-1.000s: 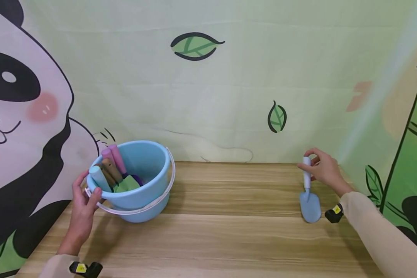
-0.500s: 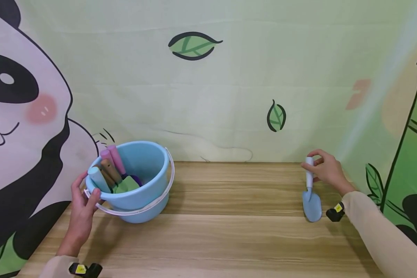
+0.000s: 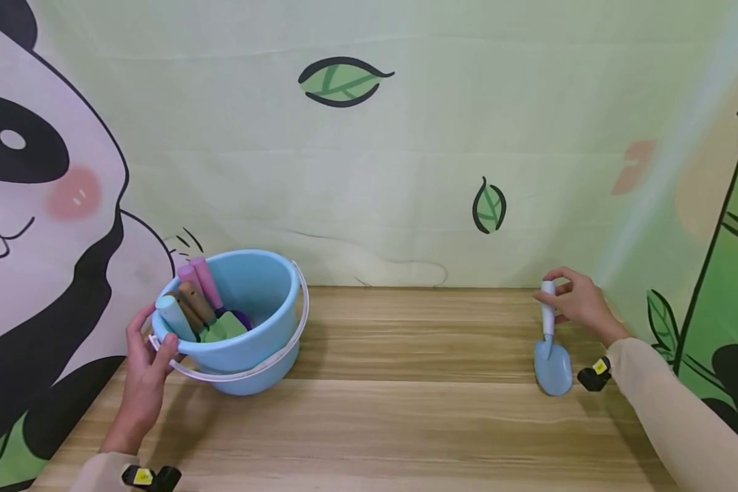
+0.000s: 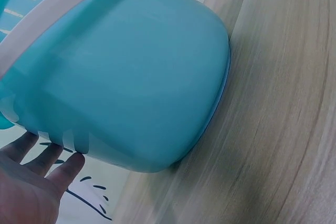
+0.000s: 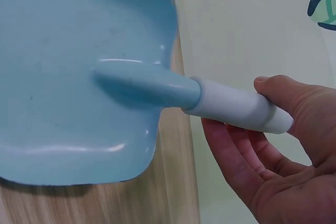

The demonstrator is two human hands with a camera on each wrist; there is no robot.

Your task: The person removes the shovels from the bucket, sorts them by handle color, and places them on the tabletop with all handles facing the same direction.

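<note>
On the left of the table stands a light blue bucket (image 3: pixel 252 369) with a white handle (image 3: pixel 264 365) hanging down its front. My left hand (image 3: pixel 146 372) grips its left rim, thumb at the front; in the left wrist view the fingertips (image 4: pixel 68 169) touch the bucket's wall. Inside lean pink handles (image 3: pixel 204 283), brown handles (image 3: pixel 197 303), a light blue handle (image 3: pixel 175 317) and a green piece (image 3: pixel 226 326). Far to the right, my right hand (image 3: pixel 581 304) pinches the white grip of a blue toy shovel (image 3: pixel 553 369). Its blade points down toward the table.
The wooden table (image 3: pixel 406 430) ends at a pale green fabric backdrop (image 3: pixel 393 205) with printed leaves, a panda (image 3: pixel 86 273) at left and bamboo at right. Black wrist devices (image 3: pixel 593 376) are worn at both sleeves.
The right hand and shovel have shifted slightly to the right, and the blade has turned a little. The bucket and left hand keep their place.
</note>
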